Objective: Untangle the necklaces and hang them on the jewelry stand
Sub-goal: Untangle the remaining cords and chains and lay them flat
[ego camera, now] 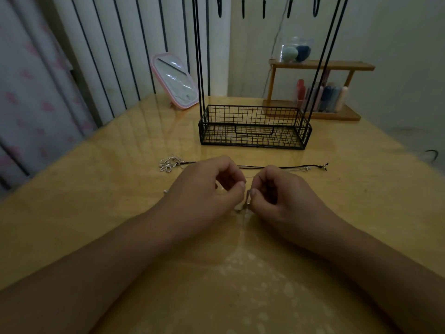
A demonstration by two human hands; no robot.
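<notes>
In front of the black wire-basket jewelry stand (pixel 255 127), left hand (pixel 204 189) and right hand (pixel 280 196) both pinch a thin silver necklace (pixel 248 198) above the glossy yellow tabletop (pixel 96 189).

A home dressing corner: a pink mirror (pixel 173 80), a cosmetics shelf (pixel 315 92), a floral curtain (pixel 29 92).

Your left hand (pixel 209 186): bare, no rings showing.
Your right hand (pixel 281 196): bare, short nails.
Your forearms: bare, sleeveless up to the frame edge.
</notes>
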